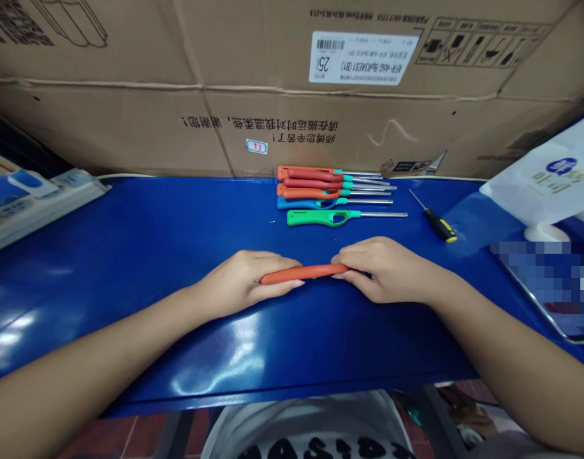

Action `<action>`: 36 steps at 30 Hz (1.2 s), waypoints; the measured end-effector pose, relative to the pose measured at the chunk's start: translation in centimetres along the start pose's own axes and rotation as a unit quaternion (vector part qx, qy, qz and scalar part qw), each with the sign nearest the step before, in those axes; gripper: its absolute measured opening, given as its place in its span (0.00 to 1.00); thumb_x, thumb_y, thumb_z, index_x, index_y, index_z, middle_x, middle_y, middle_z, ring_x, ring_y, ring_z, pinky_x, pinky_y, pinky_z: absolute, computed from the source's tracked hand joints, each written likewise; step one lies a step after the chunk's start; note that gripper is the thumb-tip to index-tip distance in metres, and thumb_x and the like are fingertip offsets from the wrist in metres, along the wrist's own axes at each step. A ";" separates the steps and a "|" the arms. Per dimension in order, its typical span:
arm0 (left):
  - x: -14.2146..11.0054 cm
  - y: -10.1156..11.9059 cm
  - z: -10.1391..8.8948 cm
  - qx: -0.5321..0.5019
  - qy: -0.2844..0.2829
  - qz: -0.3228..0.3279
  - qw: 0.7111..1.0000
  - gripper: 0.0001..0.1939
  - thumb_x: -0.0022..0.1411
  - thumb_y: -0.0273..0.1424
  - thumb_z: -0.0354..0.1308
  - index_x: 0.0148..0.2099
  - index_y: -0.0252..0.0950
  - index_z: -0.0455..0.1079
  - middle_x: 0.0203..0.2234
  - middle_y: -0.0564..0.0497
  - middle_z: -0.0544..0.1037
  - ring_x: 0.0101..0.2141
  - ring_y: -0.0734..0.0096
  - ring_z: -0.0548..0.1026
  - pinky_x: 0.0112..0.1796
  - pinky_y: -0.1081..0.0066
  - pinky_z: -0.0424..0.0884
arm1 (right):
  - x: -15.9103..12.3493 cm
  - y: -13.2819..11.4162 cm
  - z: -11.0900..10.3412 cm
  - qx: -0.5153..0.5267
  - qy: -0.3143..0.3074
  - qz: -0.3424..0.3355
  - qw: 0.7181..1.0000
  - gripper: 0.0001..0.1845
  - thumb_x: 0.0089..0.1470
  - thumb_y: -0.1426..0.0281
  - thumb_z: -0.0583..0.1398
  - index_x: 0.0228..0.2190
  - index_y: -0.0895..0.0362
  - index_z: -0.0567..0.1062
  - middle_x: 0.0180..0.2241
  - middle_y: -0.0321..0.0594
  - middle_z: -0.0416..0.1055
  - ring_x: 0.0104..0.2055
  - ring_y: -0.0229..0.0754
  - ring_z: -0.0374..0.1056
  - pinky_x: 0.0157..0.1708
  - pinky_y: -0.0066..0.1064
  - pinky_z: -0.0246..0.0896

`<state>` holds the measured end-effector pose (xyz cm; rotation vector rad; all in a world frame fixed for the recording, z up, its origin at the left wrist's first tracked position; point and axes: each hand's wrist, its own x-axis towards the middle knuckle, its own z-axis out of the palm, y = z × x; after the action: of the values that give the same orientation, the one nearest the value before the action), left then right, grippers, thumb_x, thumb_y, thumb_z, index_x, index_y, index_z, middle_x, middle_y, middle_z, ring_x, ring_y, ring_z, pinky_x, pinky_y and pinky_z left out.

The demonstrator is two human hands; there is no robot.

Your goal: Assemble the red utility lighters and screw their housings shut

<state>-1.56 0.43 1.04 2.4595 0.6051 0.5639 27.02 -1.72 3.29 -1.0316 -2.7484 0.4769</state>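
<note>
An orange lighter handle [304, 273], seen edge-on, is stretched between both of my hands above the blue table. My left hand [247, 280] pinches its left end, thumb below and fingers behind. On its right end, the fingers of my right hand [380, 268] are closed, hiding that tip; no metal tube shows. Beyond my hands lies a stack of several long-nosed gas lighters with orange, red and blue handles [315, 193], their metal tubes pointing right. A green lighter [313, 218] lies nearest to me in that row.
A black and yellow screwdriver [439, 224] lies right of the lighters. Behind stands a large cardboard box [143, 137]. A white power strip [38, 207] is at left; a white plastic bag [550, 172] and a blurred-out screen device [550, 287] are at right. Below the table edge is a white container [215, 440].
</note>
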 end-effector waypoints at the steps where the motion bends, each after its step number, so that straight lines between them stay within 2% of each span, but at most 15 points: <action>1: 0.0 0.2 0.0 0.000 -0.001 -0.004 1.000 0.12 0.71 0.34 0.58 0.52 0.36 0.76 0.38 0.50 0.83 0.35 0.71 0.80 0.38 0.75 0.72 | 0.1 0.0 0.1 -0.002 0.001 0.000 1.000 0.15 0.67 0.68 0.52 0.37 0.59 0.78 0.30 0.40 0.73 0.31 0.41 0.67 0.34 0.32 0.58; 6: -0.1 0.3 0.2 0.057 0.013 -0.015 0.998 0.12 0.70 0.33 0.58 0.53 0.34 0.74 0.36 0.49 0.81 0.34 0.70 0.78 0.36 0.73 0.70 | 0.5 0.3 0.9 -0.026 0.008 0.007 1.000 0.18 0.70 0.62 0.51 0.39 0.58 0.77 0.35 0.42 0.76 0.35 0.43 0.70 0.37 0.32 0.60; 11: 0.0 -0.3 0.6 0.053 0.016 -0.030 0.998 0.13 0.73 0.35 0.55 0.54 0.35 0.73 0.39 0.48 0.79 0.39 0.68 0.77 0.41 0.71 0.70 | 0.4 0.7 0.9 -0.024 0.005 0.019 1.000 0.18 0.68 0.58 0.54 0.43 0.57 0.76 0.38 0.41 0.77 0.37 0.43 0.72 0.38 0.32 0.60; 16: 0.2 -0.1 0.5 0.031 0.016 -0.049 0.998 0.12 0.73 0.35 0.55 0.51 0.35 0.74 0.39 0.47 0.78 0.39 0.67 0.76 0.42 0.71 0.70 | 0.4 1.0 0.3 -0.068 -0.001 0.049 0.996 0.17 0.68 0.60 0.53 0.37 0.57 0.76 0.33 0.40 0.76 0.33 0.42 0.70 0.34 0.32 0.56; 20: 0.2 -0.1 0.4 0.001 0.019 -0.051 0.999 0.11 0.73 0.35 0.55 0.47 0.35 0.75 0.36 0.49 0.78 0.36 0.69 0.75 0.38 0.72 0.69 | 0.4 1.0 0.4 -0.093 0.006 0.022 0.995 0.20 0.70 0.62 0.51 0.33 0.57 0.76 0.29 0.40 0.74 0.31 0.42 0.68 0.34 0.32 0.55; 27: 0.2 -0.1 0.1 0.019 0.018 -0.045 0.999 0.11 0.74 0.33 0.53 0.51 0.35 0.74 0.39 0.47 0.78 0.39 0.67 0.75 0.41 0.70 0.70 | 0.2 0.9 -0.1 -0.074 0.004 0.040 0.996 0.17 0.69 0.60 0.53 0.41 0.56 0.78 0.35 0.41 0.78 0.36 0.43 0.72 0.36 0.33 0.58; 32: 0.2 -0.1 0.3 0.034 0.012 -0.034 0.999 0.12 0.74 0.32 0.51 0.54 0.36 0.72 0.41 0.46 0.77 0.39 0.67 0.75 0.42 0.70 0.70 | 0.4 0.7 0.3 -0.041 0.018 0.026 0.999 0.16 0.67 0.59 0.56 0.45 0.55 0.77 0.40 0.41 0.79 0.41 0.44 0.74 0.39 0.33 0.61; 36: 0.0 0.1 0.8 0.029 0.010 -0.021 0.999 0.12 0.74 0.32 0.51 0.53 0.35 0.72 0.38 0.47 0.76 0.37 0.69 0.74 0.39 0.72 0.70 | 0.9 0.4 1.3 -0.013 0.018 -0.001 1.000 0.14 0.68 0.65 0.54 0.47 0.57 0.76 0.40 0.42 0.78 0.41 0.44 0.73 0.40 0.33 0.62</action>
<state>-1.13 0.08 0.50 2.4909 0.6891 0.5609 26.29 -1.15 1.95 -1.0336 -2.7306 0.4196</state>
